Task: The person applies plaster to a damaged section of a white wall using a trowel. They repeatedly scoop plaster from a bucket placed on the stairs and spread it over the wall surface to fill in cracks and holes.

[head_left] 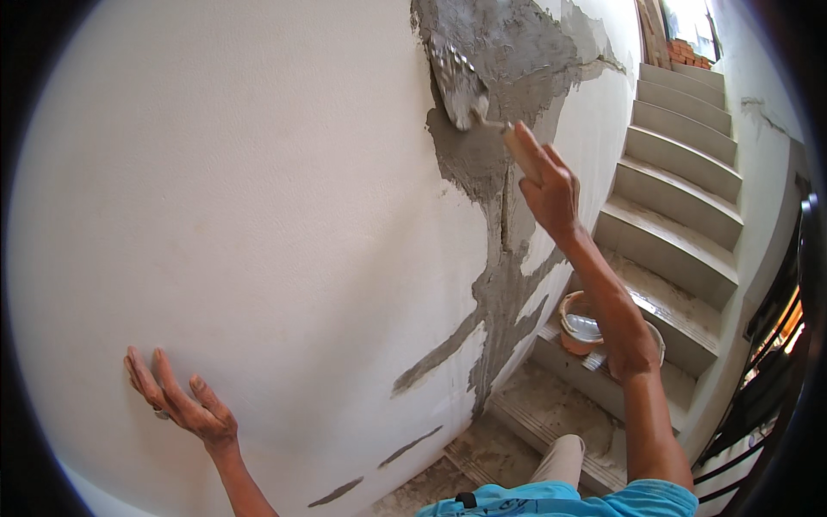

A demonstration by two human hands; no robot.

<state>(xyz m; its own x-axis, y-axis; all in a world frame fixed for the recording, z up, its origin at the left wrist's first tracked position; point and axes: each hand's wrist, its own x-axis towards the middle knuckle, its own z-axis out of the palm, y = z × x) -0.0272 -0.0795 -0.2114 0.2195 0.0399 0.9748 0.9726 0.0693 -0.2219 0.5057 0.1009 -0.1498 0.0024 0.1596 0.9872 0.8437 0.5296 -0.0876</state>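
My right hand (551, 185) is closed round the handle of a trowel (461, 86), raised high in front of me. The metal blade lies against grey wet-looking mortar (517, 52) on the white wall (258, 172), close to the patch's left edge. From this patch a grey strip with a groove (505, 215) runs down the wall, with side streaks branching off lower down. My left hand (191, 409) rests on the wall at lower left, fingers spread, with a ring on one finger and nothing held.
Concrete stairs (672, 207) climb to the far right beside the wall. An orange-brown bucket (579, 323) stands on a step, partly behind my right forearm, near another pale container (659, 340). A dark metal railing (732, 465) lines the right side. Red bricks (689, 53) show at the top.
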